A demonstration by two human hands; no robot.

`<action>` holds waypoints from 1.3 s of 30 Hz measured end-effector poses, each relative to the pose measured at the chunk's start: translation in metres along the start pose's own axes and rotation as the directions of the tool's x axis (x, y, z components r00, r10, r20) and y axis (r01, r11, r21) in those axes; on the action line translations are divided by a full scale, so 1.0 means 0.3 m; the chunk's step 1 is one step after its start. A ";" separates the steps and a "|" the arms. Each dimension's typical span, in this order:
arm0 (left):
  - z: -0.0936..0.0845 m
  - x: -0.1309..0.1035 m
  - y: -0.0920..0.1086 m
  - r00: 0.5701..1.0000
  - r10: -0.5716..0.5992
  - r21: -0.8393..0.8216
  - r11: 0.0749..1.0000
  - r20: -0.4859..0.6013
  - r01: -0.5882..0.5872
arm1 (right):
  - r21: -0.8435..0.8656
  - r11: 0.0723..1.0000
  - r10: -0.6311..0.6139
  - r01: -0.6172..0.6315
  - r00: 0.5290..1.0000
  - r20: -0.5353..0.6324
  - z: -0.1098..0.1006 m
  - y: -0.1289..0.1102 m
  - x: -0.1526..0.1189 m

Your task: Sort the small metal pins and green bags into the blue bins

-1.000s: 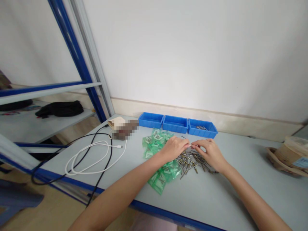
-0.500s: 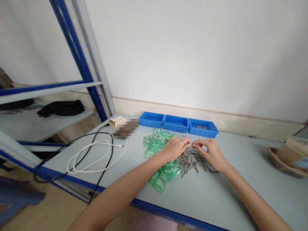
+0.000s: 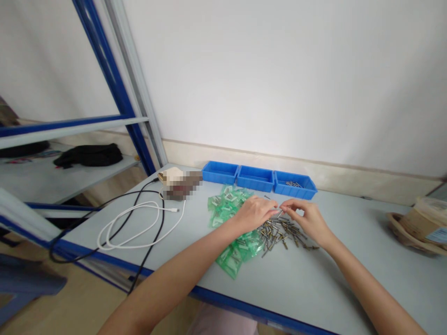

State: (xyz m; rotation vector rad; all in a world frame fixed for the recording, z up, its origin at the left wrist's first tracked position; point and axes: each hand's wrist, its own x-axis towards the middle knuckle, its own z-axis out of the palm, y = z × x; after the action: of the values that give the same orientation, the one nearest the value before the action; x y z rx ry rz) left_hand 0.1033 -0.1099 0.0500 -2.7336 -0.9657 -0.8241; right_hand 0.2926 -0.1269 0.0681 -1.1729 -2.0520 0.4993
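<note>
Above a loose pile of metal pins (image 3: 274, 235), my left hand (image 3: 255, 214) and my right hand (image 3: 305, 218) meet at the fingertips. Both are pinched. A small slim metal piece (image 3: 280, 213) shows between the fingertips; its exact shape is too small to tell. Green plastic packets (image 3: 232, 263) with small parts inside lie under and beside my left wrist. Behind the hands stand three joined blue bins: the left bin (image 3: 220, 177), the middle bin (image 3: 255, 185) and the right bin (image 3: 296, 192), which has several thin metal pieces in it.
A white cable (image 3: 125, 246) and a black cable (image 3: 148, 253) lie coiled on the left of the table (image 3: 314, 288). A brown object (image 3: 179, 190), partly blurred, sits behind them. A round container (image 3: 428, 221) stands in a brown tray at far right.
The fingertips of both hands have shifted slightly, and the slim metal piece between them now shows more clearly, tilted. The pile and packets look unchanged.
</note>
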 end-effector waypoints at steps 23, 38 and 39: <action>0.012 -0.001 -0.004 0.997 -0.046 -0.014 0.999 -0.062 0.045 | -0.369 0.911 -0.216 0.182 0.975 -0.054 0.016 0.010 -0.017; 0.020 -0.001 -0.007 0.998 -0.040 -0.001 0.999 -0.047 0.040 | -0.482 0.840 -0.242 0.249 0.967 0.078 0.009 -0.024 -0.020; 0.018 -0.001 -0.007 0.998 -0.033 0.010 0.999 -0.044 0.034 | -0.479 0.842 -0.238 0.247 0.968 0.081 0.007 -0.026 -0.020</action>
State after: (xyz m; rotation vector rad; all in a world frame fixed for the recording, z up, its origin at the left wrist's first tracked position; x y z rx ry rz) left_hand 0.1041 -0.1069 0.0453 -2.6858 -1.0068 -0.8774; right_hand 0.2885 -0.1362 0.0692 -1.1541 -2.3791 -0.1485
